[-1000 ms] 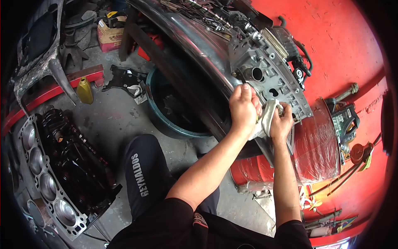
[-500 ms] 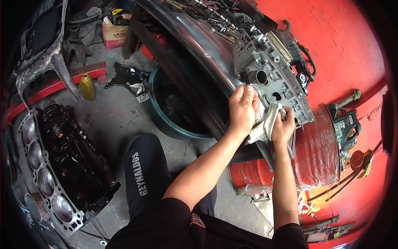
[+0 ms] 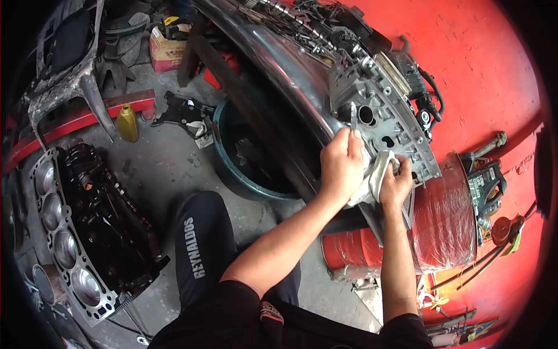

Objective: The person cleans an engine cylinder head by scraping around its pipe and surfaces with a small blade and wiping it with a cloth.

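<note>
A thin metal blade (image 3: 353, 116) is held upright in the left hand (image 3: 343, 163), its tip pointed toward the grey metal casting (image 3: 407, 131), just beside the casting's large round opening. A whitish cloth (image 3: 376, 181) is gripped by the right hand (image 3: 396, 185) at the casting's lower edge and is bunched between the two hands. Compared with half a second ago, much more of the blade is exposed above the left thumb, while the cloth is kept in nearly the same place and the view is tilted slightly.

The casting is placed next to a glossy dark panel (image 3: 285, 64). Below the panel, a round teal basin (image 3: 231, 176) is set on the floor, with a dark piece seen inside; its depth is too dark to read. A red drum (image 3: 444, 224) is wrapped in clear film. A cardboard box (image 3: 167, 51) is topped with dark items and something yellow, and a gold bottle (image 3: 127, 123) is stood upright near the engine block (image 3: 61, 224), whose four round bores are exposed.

Both forearms are stretched forward. The left fingers are curled tightly around the blade's lower end; the right fingers are closed on the cloth.
</note>
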Available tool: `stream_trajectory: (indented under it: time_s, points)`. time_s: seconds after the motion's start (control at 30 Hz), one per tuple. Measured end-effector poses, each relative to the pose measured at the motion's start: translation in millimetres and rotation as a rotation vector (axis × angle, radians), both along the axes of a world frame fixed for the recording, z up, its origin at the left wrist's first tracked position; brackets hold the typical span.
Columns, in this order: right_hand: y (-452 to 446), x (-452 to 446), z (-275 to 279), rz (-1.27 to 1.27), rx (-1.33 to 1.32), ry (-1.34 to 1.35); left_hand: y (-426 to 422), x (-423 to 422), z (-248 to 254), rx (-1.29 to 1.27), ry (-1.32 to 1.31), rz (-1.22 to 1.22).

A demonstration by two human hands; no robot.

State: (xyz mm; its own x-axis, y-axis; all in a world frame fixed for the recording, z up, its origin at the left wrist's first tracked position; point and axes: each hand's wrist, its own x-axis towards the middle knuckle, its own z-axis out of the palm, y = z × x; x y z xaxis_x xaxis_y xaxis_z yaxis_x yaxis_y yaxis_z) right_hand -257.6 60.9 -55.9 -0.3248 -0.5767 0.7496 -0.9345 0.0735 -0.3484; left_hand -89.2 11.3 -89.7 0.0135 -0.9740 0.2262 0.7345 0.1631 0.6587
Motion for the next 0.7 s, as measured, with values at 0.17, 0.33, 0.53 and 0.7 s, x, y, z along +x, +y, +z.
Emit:
stream_trajectory:
  time_s: [0.17,0.33,0.53,0.7]
  points:
    - [8,12,5,-0.062,0.061,-0.034,2,9,9,-0.083,-0.17,0.163]
    - [5,5,0,-0.019,0.016,-0.024,-2,-1,7,0.012,-0.081,0.073]
    - [3,15,6,-0.066,0.054,-0.014,15,12,27,0.061,0.139,-0.023]
    - [8,13,5,-0.071,0.059,-0.042,14,3,24,0.039,0.183,-0.076]
